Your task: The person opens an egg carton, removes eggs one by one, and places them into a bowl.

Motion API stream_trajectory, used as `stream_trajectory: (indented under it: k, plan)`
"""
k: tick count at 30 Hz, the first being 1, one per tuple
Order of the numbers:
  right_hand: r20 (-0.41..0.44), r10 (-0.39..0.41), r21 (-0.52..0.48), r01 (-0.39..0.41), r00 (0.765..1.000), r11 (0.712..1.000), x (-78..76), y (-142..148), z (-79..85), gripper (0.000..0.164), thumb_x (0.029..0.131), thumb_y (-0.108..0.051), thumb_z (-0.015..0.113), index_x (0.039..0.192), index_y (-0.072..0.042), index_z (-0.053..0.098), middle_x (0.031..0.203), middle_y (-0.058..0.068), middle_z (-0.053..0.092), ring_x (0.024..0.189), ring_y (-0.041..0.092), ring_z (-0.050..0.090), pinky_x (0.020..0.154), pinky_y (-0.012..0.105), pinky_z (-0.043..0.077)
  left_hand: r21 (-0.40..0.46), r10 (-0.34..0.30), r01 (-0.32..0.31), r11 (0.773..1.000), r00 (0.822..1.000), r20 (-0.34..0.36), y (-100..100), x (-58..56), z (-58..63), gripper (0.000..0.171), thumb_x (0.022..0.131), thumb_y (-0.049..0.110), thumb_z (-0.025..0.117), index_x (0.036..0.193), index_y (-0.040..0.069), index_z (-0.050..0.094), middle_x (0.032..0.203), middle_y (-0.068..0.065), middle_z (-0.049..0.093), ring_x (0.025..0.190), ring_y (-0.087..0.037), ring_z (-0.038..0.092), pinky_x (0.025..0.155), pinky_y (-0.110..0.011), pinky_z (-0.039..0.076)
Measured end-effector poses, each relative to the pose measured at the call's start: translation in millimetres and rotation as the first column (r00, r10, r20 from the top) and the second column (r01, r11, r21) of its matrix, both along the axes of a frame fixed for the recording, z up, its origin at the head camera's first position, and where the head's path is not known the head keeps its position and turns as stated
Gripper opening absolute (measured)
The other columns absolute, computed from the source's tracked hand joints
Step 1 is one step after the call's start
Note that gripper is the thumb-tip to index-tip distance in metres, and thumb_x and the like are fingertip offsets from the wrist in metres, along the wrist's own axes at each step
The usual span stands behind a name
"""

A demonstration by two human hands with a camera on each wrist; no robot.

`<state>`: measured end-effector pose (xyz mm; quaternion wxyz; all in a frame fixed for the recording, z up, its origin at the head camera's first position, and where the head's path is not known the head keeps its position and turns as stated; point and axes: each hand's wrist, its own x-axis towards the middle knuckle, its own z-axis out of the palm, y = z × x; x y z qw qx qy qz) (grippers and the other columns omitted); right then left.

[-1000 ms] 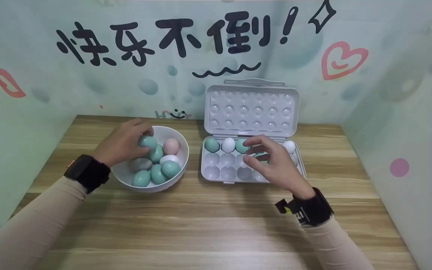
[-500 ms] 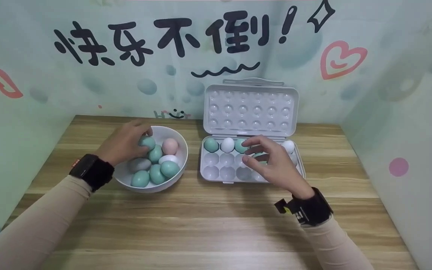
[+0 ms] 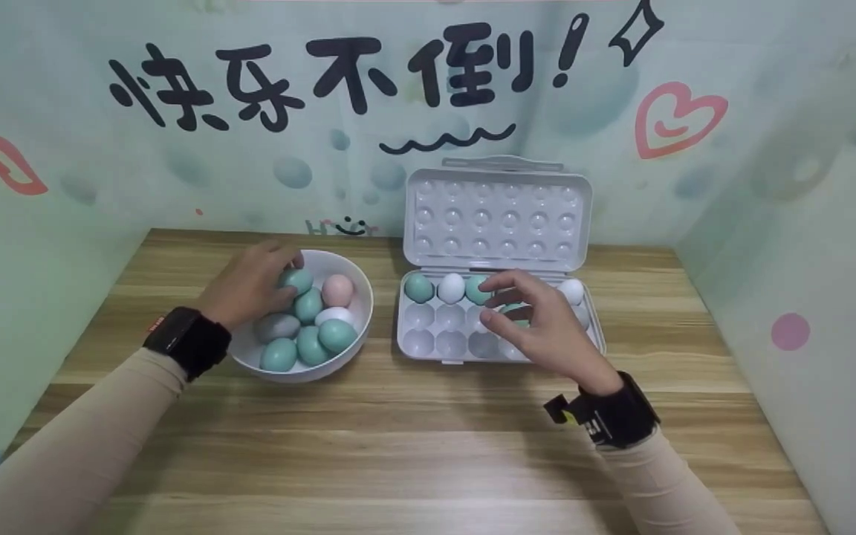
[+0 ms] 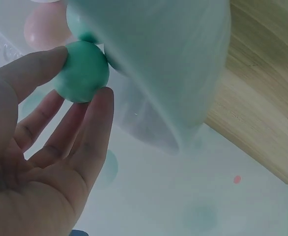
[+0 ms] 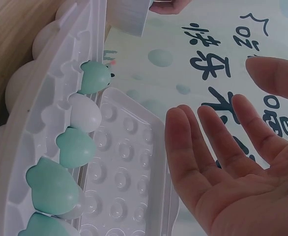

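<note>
My left hand [image 3: 250, 286] is over the white bowl [image 3: 365, 327] and pinches a green egg [image 4: 83, 73] between thumb and fingers. Below it in the bowl lie several more green eggs [image 3: 279, 354], a pink egg [image 3: 338, 290], a white egg [image 3: 334, 318] and a grey one [image 3: 277, 327]. To the right, my right hand [image 3: 547, 327] hovers over the egg box [image 3: 420, 344], fingers spread and holding nothing. Green eggs [image 5: 75, 148] and white eggs [image 3: 451, 287] sit in the box's cups; in the head view the hand hides some of them.
The egg box's lid [image 3: 497, 219] stands raised at the back, against the printed backdrop [image 3: 250, 178]. Both rest on or behind a wooden table [image 3: 398, 446], with side walls [image 3: 792, 416] at left and right.
The left wrist has shifted slightly right, and the pinched green egg has moved a little the same way. My right hand stays nearly still over the egg box.
</note>
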<state>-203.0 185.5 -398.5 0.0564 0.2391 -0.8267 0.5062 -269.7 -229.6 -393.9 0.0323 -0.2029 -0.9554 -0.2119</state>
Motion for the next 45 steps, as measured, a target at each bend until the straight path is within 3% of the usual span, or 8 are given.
stream_trajectory:
  k: [14,19,23,28,36,40,45]
  plan:
    - [-0.011,0.001,0.003,-0.001,1.0,1.0,0.9,-1.7,0.9,0.03,0.096,-0.009,0.078,0.124,-0.01,0.069,0.124,0.003,0.07,0.109,0.02,0.073,0.089,0.036,0.063,-0.006,0.002,-0.002,1.0,0.998,0.057,1.8,-3.6,-3.2,0.03,0.096,-0.002,0.071,0.124,-0.001,0.064,0.123,-0.023,0.062,0.109,-0.038,0.055,0.097,-0.055,0.053]
    - [-0.015,0.006,-0.005,-0.006,1.0,1.0,0.5,-0.3,-0.1,0.029,0.096,-0.008,0.077,0.124,-0.008,0.069,0.124,0.004,0.07,0.11,0.023,0.073,0.09,0.04,0.063,-0.013,0.004,-0.004,1.0,1.0,0.031,4.7,0.0,0.0,0.028,0.097,0.003,0.073,0.123,0.001,0.065,0.125,-0.022,0.065,0.108,-0.038,0.058,0.097,-0.055,0.054]
    - [-0.047,0.004,0.011,-0.004,0.999,1.0,-1.0,3.5,-0.3,0.031,0.096,-0.007,0.078,0.125,-0.007,0.069,0.123,0.005,0.07,0.11,0.027,0.073,0.089,0.042,0.063,-0.018,-0.027,0.026,0.999,0.999,-0.046,11.4,4.7,3.9,0.03,0.097,0.009,0.074,0.125,0.002,0.067,0.126,-0.02,0.066,0.109,-0.037,0.061,0.098,-0.055,0.054]
    - [-0.146,-0.035,0.114,0.052,0.989,0.992,-6.2,11.2,-1.7,0.036,0.092,-0.005,0.08,0.126,-0.008,0.07,0.122,0.004,0.07,0.107,0.024,0.072,0.085,0.041,0.063,-0.009,-0.083,0.083,0.997,0.985,-0.149,26.0,13.3,8.9,0.029,0.096,0.011,0.076,0.124,0.003,0.068,0.125,-0.018,0.068,0.113,-0.037,0.064,0.101,-0.055,0.054]
    - [-0.29,-0.073,0.32,0.168,0.954,0.932,-14.6,25.6,-7.8,0.043,0.087,-0.01,0.085,0.127,-0.009,0.07,0.128,0.007,0.066,0.11,0.026,0.065,0.091,0.044,0.058,0.008,-0.125,0.129,0.992,0.974,-0.187,55.8,34.6,21.3,0.034,0.097,0.018,0.077,0.128,0.006,0.068,0.13,-0.015,0.067,0.119,-0.034,0.063,0.103,-0.052,0.055]
    - [-0.311,-0.056,0.372,0.176,0.949,0.912,-18.6,30.4,-10.2,0.046,0.085,-0.009,0.087,0.127,-0.009,0.07,0.128,0.008,0.065,0.119,0.028,0.063,0.101,0.045,0.053,0.007,-0.161,0.167,0.986,0.958,-0.236,73.9,47.2,23.6,0.035,0.096,0.019,0.078,0.128,0.008,0.068,0.127,-0.013,0.068,0.117,-0.032,0.065,0.102,-0.049,0.056]
    - [-0.297,-0.049,0.409,0.174,0.954,0.896,-22.1,33.6,-15.1,0.047,0.082,-0.008,0.089,0.125,-0.009,0.07,0.126,0.008,0.065,0.121,0.028,0.062,0.105,0.046,0.05,0.049,-0.237,0.261,0.964,0.928,-0.287,99.2,62.4,19.6,0.034,0.095,0.018,0.077,0.128,0.009,0.069,0.124,-0.008,0.069,0.117,-0.027,0.065,0.103,-0.044,0.054]
